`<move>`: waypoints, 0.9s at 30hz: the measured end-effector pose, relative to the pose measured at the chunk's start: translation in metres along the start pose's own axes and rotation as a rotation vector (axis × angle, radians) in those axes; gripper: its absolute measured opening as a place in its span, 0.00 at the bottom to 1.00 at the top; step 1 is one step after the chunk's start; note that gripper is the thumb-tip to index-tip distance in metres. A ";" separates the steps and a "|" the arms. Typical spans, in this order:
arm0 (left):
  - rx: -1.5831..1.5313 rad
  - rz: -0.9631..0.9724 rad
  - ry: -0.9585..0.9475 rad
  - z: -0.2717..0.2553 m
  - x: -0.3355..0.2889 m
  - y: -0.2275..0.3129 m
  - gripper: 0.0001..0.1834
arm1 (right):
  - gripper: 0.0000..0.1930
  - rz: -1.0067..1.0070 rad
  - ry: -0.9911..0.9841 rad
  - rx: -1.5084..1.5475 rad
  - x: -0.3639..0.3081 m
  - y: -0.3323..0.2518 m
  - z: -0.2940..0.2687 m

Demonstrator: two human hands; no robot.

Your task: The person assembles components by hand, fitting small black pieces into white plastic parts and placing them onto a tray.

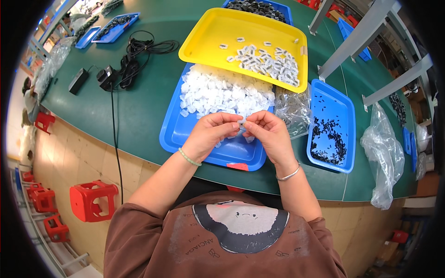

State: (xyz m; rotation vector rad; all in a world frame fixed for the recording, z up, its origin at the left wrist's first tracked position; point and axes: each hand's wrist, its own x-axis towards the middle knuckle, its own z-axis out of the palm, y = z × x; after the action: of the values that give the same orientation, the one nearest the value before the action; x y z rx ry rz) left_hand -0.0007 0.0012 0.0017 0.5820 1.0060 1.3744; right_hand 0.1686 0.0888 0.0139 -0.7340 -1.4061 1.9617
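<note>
Both my hands meet above a blue tray (172,134) heaped with small translucent white plastic pieces (218,90). Between my fingertips is one small white plastic piece (241,121), mostly covered by the fingers. My left hand (211,134) pinches it from the left, thumb against forefinger. From the other side my right hand (269,134) pinches it the same way. A yellow tray (208,34) rests over the far part of the blue tray, tilted, with many small white pieces with dark centres (269,62) gathered at its right.
Right of my hands lies a blue tray (331,92) of tiny black parts, beside a clear plastic bag (293,111). Another clear bag (382,155) lies farther right near grey metal posts (354,44). Black cables and adapters (125,69) sit at left. A red stool (92,201) stands on the floor.
</note>
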 end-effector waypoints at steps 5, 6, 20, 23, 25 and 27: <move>0.225 0.160 0.028 0.011 -0.002 -0.006 0.10 | 0.04 -0.168 0.088 -0.175 -0.003 -0.010 -0.002; 0.306 0.244 0.021 0.013 -0.004 -0.012 0.12 | 0.04 -0.246 0.175 -0.244 -0.002 -0.022 -0.001; 1.400 0.588 0.071 0.031 -0.009 -0.018 0.16 | 0.14 -0.368 0.560 -0.919 -0.037 -0.087 -0.094; 1.372 0.569 0.108 0.034 -0.008 -0.019 0.16 | 0.14 -0.095 0.531 -1.255 -0.064 -0.072 -0.127; 1.418 0.540 0.074 0.030 -0.006 -0.018 0.14 | 0.15 -0.110 0.527 -1.370 -0.070 -0.058 -0.140; 1.408 0.573 0.074 0.030 -0.007 -0.018 0.12 | 0.15 -0.084 0.444 -1.465 -0.072 -0.052 -0.141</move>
State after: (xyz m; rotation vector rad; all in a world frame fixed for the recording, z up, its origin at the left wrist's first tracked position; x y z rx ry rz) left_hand 0.0345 -0.0016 0.0031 1.9701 1.9111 0.9471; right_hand 0.3282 0.1351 0.0299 -1.5052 -2.3375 0.3245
